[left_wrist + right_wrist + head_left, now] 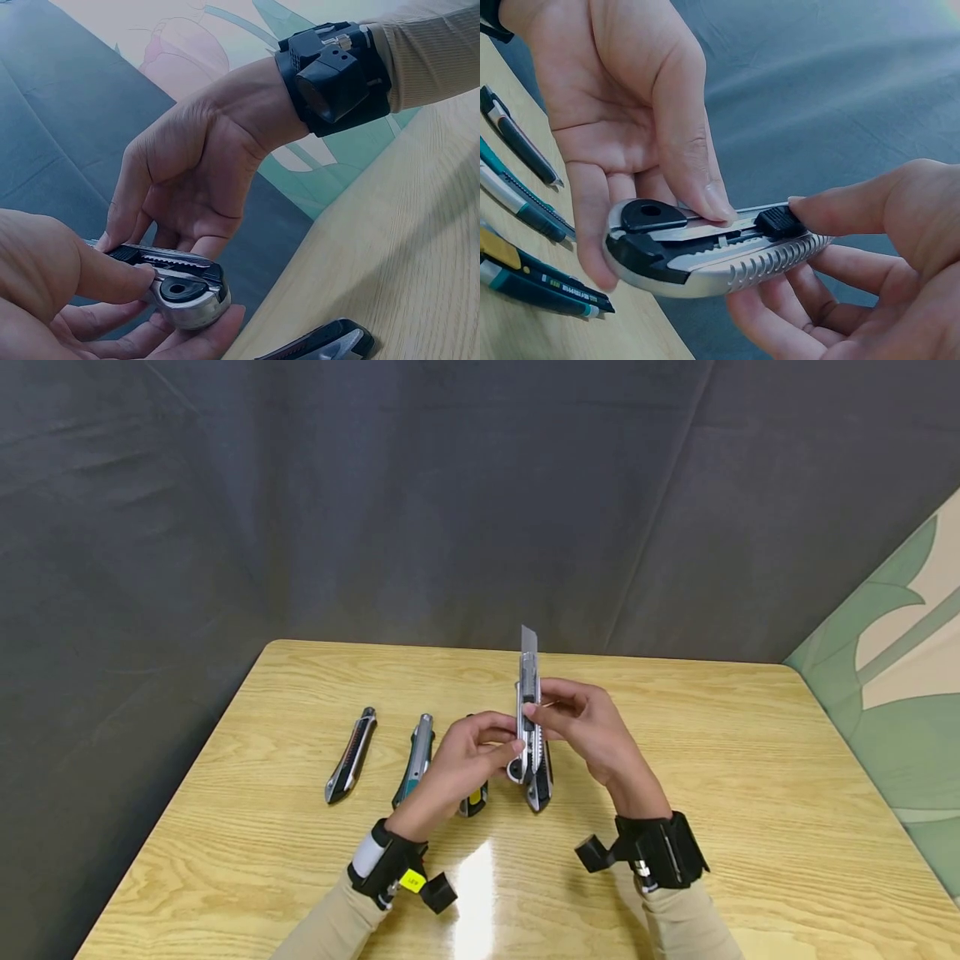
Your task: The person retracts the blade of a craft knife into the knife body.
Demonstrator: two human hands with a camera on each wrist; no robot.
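A silver snap-off utility knife (528, 735) is held up over the table by both hands, its blade (529, 640) extended out of the front and pointing away. My left hand (474, 750) grips the rear end, thumb on top and fingers underneath. My right hand (588, 727) grips the knife farther forward; in the right wrist view its thumb presses against the black ribbed slider (778, 221). The knife's rounded black-and-silver rear end (195, 296) faces the left wrist camera. Another dark knife (540, 789) lies just beneath the held one, partly hidden by it.
On the wooden table (712, 760) to the left lie a black-and-silver knife (351, 757) and a teal-and-grey one (415, 762). A black-and-yellow knife (475, 800) is partly covered by the left hand. A dark cloth (450, 510) hangs behind the table's far edge.
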